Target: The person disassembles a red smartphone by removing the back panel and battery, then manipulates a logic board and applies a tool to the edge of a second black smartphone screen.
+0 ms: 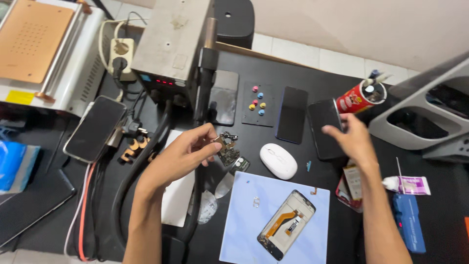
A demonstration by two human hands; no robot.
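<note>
Phone repair bench, head view: both hands over black mat.

Opened phone frame lies on pale blue sheet, lower centre. Right hand, right of centre, fingers spread, resting on dark phone. Left hand, centre, fingertips pinched on small circuit board, above white mouse.

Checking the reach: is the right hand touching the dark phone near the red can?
Touching. The head view shows the right hand with its fingers lying on the dark phone.
</note>
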